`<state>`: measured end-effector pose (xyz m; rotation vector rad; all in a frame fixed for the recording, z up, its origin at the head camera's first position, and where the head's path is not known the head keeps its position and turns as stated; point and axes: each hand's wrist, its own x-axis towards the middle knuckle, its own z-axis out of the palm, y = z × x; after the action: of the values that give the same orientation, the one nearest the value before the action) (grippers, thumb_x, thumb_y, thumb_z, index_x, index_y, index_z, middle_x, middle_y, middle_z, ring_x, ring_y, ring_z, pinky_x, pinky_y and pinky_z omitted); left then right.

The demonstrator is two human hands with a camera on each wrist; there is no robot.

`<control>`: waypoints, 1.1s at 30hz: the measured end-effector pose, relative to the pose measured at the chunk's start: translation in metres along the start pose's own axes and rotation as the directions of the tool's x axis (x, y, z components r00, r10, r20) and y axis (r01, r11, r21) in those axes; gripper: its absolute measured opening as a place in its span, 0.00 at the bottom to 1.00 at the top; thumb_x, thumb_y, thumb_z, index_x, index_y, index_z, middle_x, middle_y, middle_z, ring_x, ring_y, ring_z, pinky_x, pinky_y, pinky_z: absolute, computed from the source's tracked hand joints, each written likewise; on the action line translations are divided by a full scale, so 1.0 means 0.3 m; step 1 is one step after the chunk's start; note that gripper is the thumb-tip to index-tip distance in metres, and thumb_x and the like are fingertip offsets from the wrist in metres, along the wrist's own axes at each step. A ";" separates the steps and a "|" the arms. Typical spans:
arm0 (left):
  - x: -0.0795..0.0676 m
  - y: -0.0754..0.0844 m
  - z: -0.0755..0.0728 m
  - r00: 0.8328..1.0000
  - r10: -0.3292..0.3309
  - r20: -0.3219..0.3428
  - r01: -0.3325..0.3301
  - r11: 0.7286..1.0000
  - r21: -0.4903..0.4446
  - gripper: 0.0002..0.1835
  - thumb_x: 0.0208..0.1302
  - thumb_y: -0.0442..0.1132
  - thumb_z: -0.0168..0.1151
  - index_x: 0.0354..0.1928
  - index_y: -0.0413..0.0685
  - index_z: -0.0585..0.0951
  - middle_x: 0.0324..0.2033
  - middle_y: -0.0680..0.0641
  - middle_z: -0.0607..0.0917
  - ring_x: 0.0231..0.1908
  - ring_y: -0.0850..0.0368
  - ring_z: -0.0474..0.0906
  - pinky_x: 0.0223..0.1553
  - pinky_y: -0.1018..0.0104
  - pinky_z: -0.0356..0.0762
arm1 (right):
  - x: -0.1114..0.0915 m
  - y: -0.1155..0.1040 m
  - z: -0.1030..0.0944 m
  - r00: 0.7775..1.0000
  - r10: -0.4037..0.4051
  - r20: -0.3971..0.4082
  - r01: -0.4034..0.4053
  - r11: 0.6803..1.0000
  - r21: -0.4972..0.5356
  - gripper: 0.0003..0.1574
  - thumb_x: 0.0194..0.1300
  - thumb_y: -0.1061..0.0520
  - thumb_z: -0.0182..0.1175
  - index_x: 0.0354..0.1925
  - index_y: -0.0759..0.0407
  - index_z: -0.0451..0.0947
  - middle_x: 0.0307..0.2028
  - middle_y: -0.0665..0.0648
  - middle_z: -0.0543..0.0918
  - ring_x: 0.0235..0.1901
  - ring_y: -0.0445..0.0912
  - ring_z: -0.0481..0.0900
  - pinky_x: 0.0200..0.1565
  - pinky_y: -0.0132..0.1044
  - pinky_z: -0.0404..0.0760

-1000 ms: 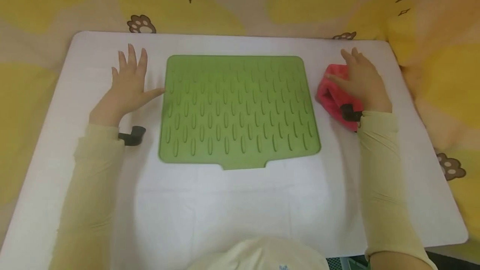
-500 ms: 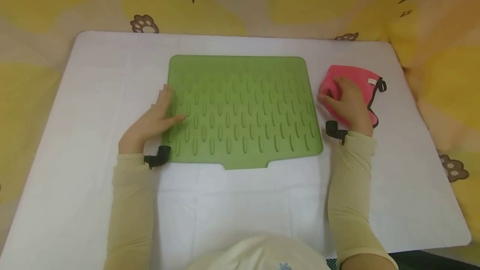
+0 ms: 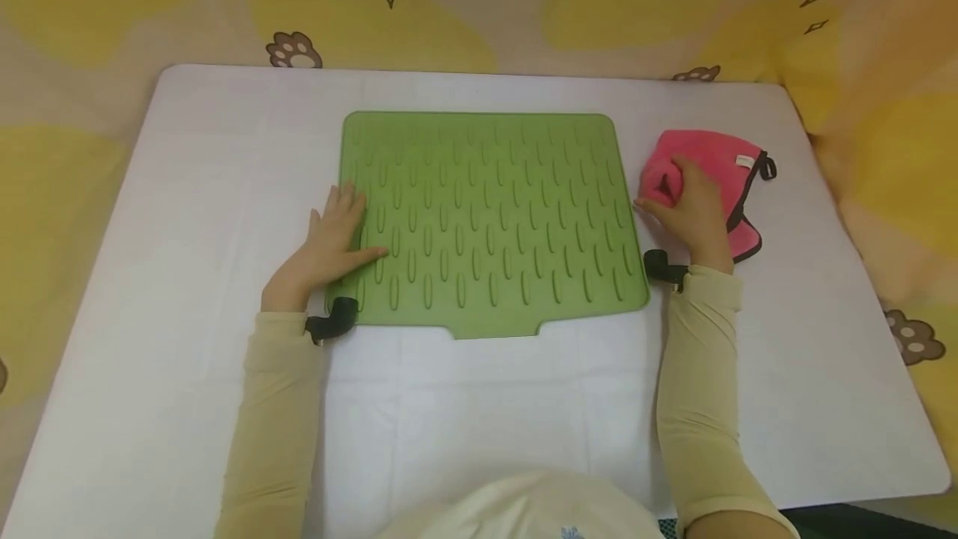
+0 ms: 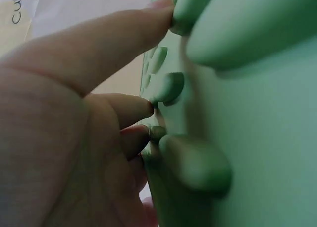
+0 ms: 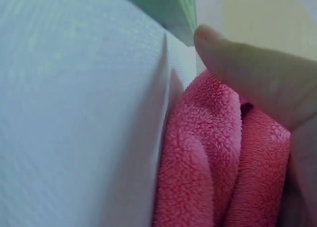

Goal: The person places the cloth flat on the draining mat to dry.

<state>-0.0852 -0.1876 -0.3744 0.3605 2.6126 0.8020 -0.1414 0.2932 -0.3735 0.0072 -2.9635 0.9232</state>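
Note:
A green drying mat [image 3: 479, 215] with raised oval ridges and a front spout lies flat on the table. My left hand [image 3: 325, 244] rests on its left edge, thumb reaching over the surface and fingers fairly straight. In the left wrist view, the fingertips [image 4: 161, 14] touch the ridges. Right of the mat lies a pink plush cloth [image 3: 714, 148] with black trim, a white label and a black loop. My right hand [image 3: 699, 210] grips a bunched fold of it between thumb and curled fingers. The right wrist view shows the thumb over the plush folds; the other fingers are mostly hidden.
Both things lie on a white-covered table [image 3: 479, 414] with rounded corners. A yellow patterned fabric [image 3: 479, 7] hangs behind and at the sides. Black camera mounts [image 3: 334, 320] stick out from both wrists, the left one over the mat's near corner.
My left hand has come right and nearer, from beside the mat onto its left edge. The right hand has moved left and nearer over the cloth and taken hold of a fold.

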 end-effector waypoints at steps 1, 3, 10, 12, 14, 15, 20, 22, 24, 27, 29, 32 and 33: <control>0.002 -0.001 0.003 1.000 0.000 -0.005 0.000 1.000 0.010 0.48 0.66 0.49 0.57 0.70 0.29 0.39 0.69 0.33 0.29 0.68 0.40 0.18 0.62 0.36 0.20 | 0.002 0.006 0.006 1.000 -0.012 -0.024 0.013 1.000 0.010 0.44 0.53 0.56 0.69 0.64 0.67 0.63 0.40 0.67 0.71 0.41 0.58 0.66 0.45 0.52 0.66; 0.004 -0.003 0.007 1.000 -0.001 -0.010 0.001 1.000 0.020 0.48 0.66 0.49 0.56 0.70 0.29 0.39 0.69 0.33 0.29 0.68 0.40 0.18 0.61 0.35 0.20 | 0.004 0.019 0.016 0.997 -0.027 -0.068 0.029 0.999 0.019 0.38 0.53 0.58 0.68 0.60 0.67 0.66 0.40 0.66 0.72 0.40 0.57 0.67 0.43 0.51 0.66; 0.008 -0.001 0.009 1.000 0.003 -0.004 -0.003 0.999 0.034 0.47 0.68 0.50 0.54 0.70 0.29 0.38 0.69 0.33 0.29 0.68 0.40 0.16 0.62 0.36 0.18 | 0.002 0.051 0.029 0.981 0.017 -0.194 -0.005 0.998 0.064 0.26 0.61 0.60 0.56 0.58 0.67 0.72 0.40 0.71 0.77 0.43 0.63 0.71 0.47 0.54 0.68; 0.011 0.001 0.009 1.000 0.006 -0.002 -0.006 0.999 0.035 0.47 0.68 0.50 0.54 0.70 0.29 0.38 0.69 0.33 0.29 0.68 0.40 0.16 0.62 0.36 0.18 | 0.001 0.054 0.029 0.975 0.043 -0.218 -0.027 0.997 0.076 0.24 0.62 0.58 0.57 0.56 0.66 0.73 0.35 0.68 0.76 0.42 0.62 0.72 0.48 0.53 0.68; 0.013 0.002 0.009 1.000 0.009 -0.002 -0.009 0.999 0.033 0.47 0.68 0.50 0.54 0.70 0.29 0.38 0.69 0.33 0.28 0.67 0.41 0.16 0.62 0.37 0.18 | 0.002 0.055 0.030 0.968 0.062 -0.243 -0.040 0.995 0.092 0.18 0.62 0.57 0.57 0.45 0.68 0.75 0.27 0.63 0.70 0.36 0.58 0.71 0.41 0.47 0.68; 0.014 0.003 0.009 1.000 0.010 -0.003 -0.010 0.999 0.031 0.47 0.68 0.50 0.54 0.70 0.29 0.38 0.69 0.34 0.28 0.67 0.41 0.16 0.62 0.37 0.18 | 0.002 0.056 0.030 0.964 0.073 -0.254 -0.049 0.994 0.099 0.15 0.62 0.55 0.57 0.40 0.68 0.74 0.24 0.60 0.67 0.34 0.55 0.68 0.37 0.44 0.65; 0.010 -0.003 0.012 1.000 0.021 -0.012 -0.021 1.000 0.023 0.47 0.68 0.49 0.54 0.70 0.30 0.38 0.69 0.34 0.28 0.68 0.41 0.16 0.62 0.37 0.18 | 0.004 0.054 0.027 0.952 0.121 -0.280 -0.084 0.986 0.142 0.20 0.62 0.53 0.58 0.24 0.61 0.60 0.20 0.54 0.59 0.28 0.48 0.62 0.30 0.35 0.56; 0.004 -0.008 0.014 1.000 0.021 -0.012 -0.021 1.000 0.019 0.47 0.67 0.49 0.54 0.70 0.30 0.38 0.70 0.34 0.28 0.68 0.41 0.16 0.62 0.37 0.18 | -0.001 0.049 0.025 0.950 0.130 -0.284 -0.085 0.983 0.163 0.22 0.62 0.52 0.59 0.23 0.60 0.58 0.19 0.53 0.58 0.27 0.47 0.61 0.29 0.35 0.56; -0.003 -0.013 0.016 1.000 0.021 -0.011 -0.021 1.000 0.017 0.47 0.67 0.49 0.54 0.70 0.29 0.38 0.69 0.34 0.28 0.68 0.40 0.16 0.62 0.36 0.18 | -0.011 0.040 0.023 0.947 0.137 -0.289 -0.081 0.977 0.200 0.24 0.62 0.52 0.59 0.22 0.60 0.57 0.18 0.52 0.57 0.26 0.45 0.60 0.29 0.34 0.55; -0.010 -0.017 0.020 1.000 0.021 -0.011 -0.021 1.000 0.013 0.47 0.67 0.49 0.54 0.70 0.29 0.38 0.69 0.34 0.28 0.68 0.40 0.17 0.62 0.36 0.18 | -0.027 0.022 0.013 0.940 0.140 -0.310 -0.059 0.965 0.257 0.25 0.62 0.54 0.60 0.21 0.61 0.56 0.17 0.50 0.55 0.24 0.43 0.58 0.28 0.34 0.54; -0.010 -0.018 0.022 1.000 0.023 -0.013 -0.023 1.000 0.014 0.47 0.67 0.49 0.54 0.70 0.29 0.38 0.69 0.34 0.29 0.68 0.40 0.17 0.62 0.36 0.18 | -0.033 0.009 0.004 0.933 0.151 -0.326 -0.045 0.949 0.312 0.24 0.62 0.56 0.61 0.20 0.60 0.57 0.17 0.48 0.55 0.23 0.41 0.57 0.27 0.33 0.54; -0.006 -0.020 0.023 1.000 0.025 -0.015 -0.024 1.000 0.014 0.47 0.67 0.50 0.54 0.70 0.29 0.38 0.70 0.34 0.28 0.68 0.41 0.16 0.62 0.37 0.18 | -0.033 -0.014 -0.009 0.925 0.169 -0.341 -0.021 0.917 0.398 0.20 0.62 0.57 0.61 0.19 0.55 0.62 0.17 0.46 0.58 0.22 0.39 0.59 0.26 0.31 0.56; -0.004 -0.021 0.024 1.000 0.026 -0.015 -0.025 1.000 0.014 0.47 0.67 0.50 0.54 0.70 0.30 0.37 0.70 0.34 0.28 0.67 0.41 0.16 0.62 0.37 0.18 | -0.033 -0.024 -0.013 0.923 0.182 -0.339 -0.016 0.899 0.438 0.17 0.62 0.57 0.62 0.20 0.53 0.66 0.17 0.46 0.60 0.23 0.38 0.61 0.26 0.30 0.58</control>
<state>-0.0819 -0.1897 -0.3831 0.3939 2.6338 0.7983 -0.1313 0.2896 -0.3665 -0.2812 -2.3806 1.3959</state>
